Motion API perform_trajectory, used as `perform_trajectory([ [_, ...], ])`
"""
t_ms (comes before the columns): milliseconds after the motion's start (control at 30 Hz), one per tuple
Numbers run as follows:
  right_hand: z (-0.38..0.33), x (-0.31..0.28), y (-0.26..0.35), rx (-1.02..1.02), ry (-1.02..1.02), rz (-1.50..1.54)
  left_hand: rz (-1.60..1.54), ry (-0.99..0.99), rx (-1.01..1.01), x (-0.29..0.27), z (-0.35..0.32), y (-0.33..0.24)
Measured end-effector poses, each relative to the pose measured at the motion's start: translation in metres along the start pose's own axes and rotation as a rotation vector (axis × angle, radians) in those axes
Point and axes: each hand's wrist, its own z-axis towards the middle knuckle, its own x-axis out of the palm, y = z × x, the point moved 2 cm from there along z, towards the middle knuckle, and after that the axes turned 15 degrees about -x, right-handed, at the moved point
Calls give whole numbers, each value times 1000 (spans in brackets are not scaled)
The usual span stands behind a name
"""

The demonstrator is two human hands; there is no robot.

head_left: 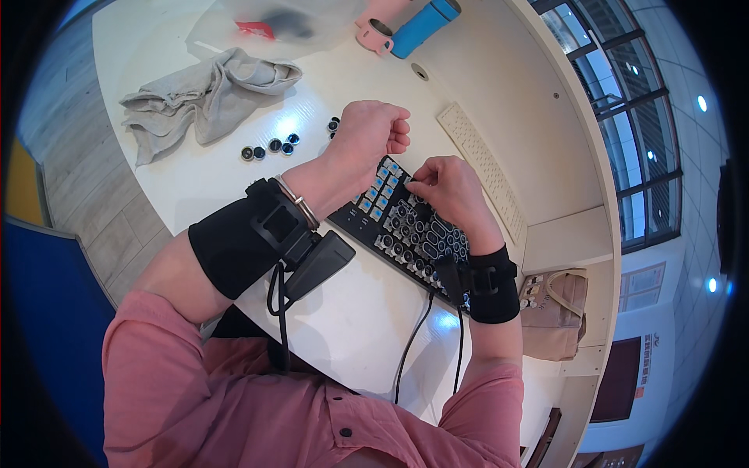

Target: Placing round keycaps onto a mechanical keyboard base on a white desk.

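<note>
A black mechanical keyboard lies slanted on the white desk. Its left end shows bare blue switches, while round dark keycaps with pale rims cover much of the rest. My left hand is raised over the keyboard's far left end, fingers curled in; whatever they hold, if anything, is hidden. At the keyboard's far edge, my right hand pinches down beside the bare switches, its thumb and fingertips hiding what is between them. Several loose round keycaps lie to the left, with more partly behind my left hand.
A crumpled grey cloth lies far left, near a clear plastic bag. A pink mug and blue bottle stand at the back. A cream keyboard lines the right panel. Cables trail off the front edge.
</note>
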Motion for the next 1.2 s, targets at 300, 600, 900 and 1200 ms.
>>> perform_trajectory([
  [300, -1, 4, 4, -44, -46, -93, 10, 13, 11, -2, 3, 0],
  [600, 0, 6, -12, 52, -17, 92, 9, -13, 17, 2, 0, 0],
  [900, 0, 5, 3, 19, -18, -44, 44, -1, -2, 1, 0, 1],
  [1200, -5, 5, 10, -30, -25, -155, 88, 17, -26, 1, 0, 2],
])
